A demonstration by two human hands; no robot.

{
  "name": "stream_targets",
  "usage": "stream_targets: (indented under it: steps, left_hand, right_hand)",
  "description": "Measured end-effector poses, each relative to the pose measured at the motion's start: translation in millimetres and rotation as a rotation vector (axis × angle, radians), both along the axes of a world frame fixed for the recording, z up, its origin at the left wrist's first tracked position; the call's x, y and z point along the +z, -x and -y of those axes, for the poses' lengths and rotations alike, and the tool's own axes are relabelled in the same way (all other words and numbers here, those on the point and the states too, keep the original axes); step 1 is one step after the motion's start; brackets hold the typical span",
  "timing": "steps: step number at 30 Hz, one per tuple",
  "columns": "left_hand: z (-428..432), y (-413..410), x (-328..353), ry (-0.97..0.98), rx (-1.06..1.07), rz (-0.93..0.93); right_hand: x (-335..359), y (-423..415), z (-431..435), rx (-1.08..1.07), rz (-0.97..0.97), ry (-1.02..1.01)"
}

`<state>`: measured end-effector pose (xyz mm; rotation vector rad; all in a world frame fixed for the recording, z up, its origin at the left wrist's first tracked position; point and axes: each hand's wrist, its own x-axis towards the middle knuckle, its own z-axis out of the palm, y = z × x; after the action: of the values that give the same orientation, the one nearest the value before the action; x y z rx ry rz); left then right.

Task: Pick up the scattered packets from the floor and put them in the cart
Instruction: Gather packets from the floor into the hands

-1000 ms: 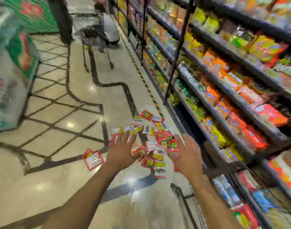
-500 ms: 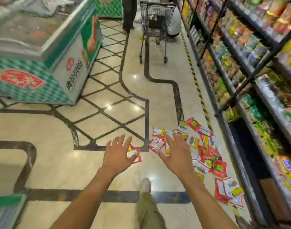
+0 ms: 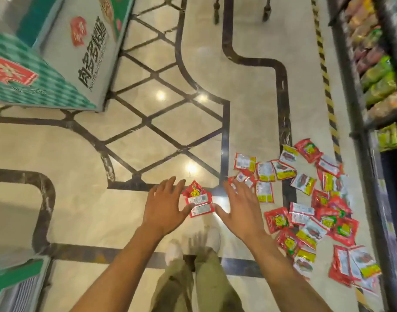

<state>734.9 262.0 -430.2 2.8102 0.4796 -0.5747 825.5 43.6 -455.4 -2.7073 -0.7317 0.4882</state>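
Floor (image 3: 85, 212): glossy beige tile with dark inlaid bands and a diamond lattice is running under you in a shop aisle, with ceiling lights glinting on it.
Left hand (image 3: 162, 206): you are holding it flat, palm down, fingers spread and gripping nothing. Its thumb is lying at the edge of the small cluster, and contact cannot be told.
Right hand (image 3: 240, 210): you are stretching it out the same way, fingers splayed and empty, with the thumb pointing toward the small cluster.
Small cluster (image 3: 198, 200): a few red packets are lying on the floor between your two hands.
Scattered packets (image 3: 305, 212): many red, yellow and white packets are lying overlapped on the floor to the right of your right hand, reaching toward the shelf base.
Shoes (image 3: 174, 252): you are standing in white shoes just below your hands.
Hazard stripe (image 3: 326, 86): yellow-and-black tape is running along the floor beside the shelves.
Shelves (image 3: 378, 82): blurred bagged goods are sitting at the right edge.
Freezer chest (image 3: 64, 64): a green-checked cabinet is standing at the upper left, well apart from the packets.
Cart legs (image 3: 266, 12): two dark, blurred legs are showing at the top edge.
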Motion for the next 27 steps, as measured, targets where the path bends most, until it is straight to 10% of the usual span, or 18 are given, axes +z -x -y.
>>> stream_targets:
  steps: [19,27]
  left_hand:
    - [-62,-61,-631,0.082,-0.353,-0.149]
    - [-52,-87,-773,0.119,-0.526,-0.066]
  right_hand:
    - [-618,5,-76,0.103,-0.126,0.05]
    - [-754,32,-87,0.28,-0.021,0.111]
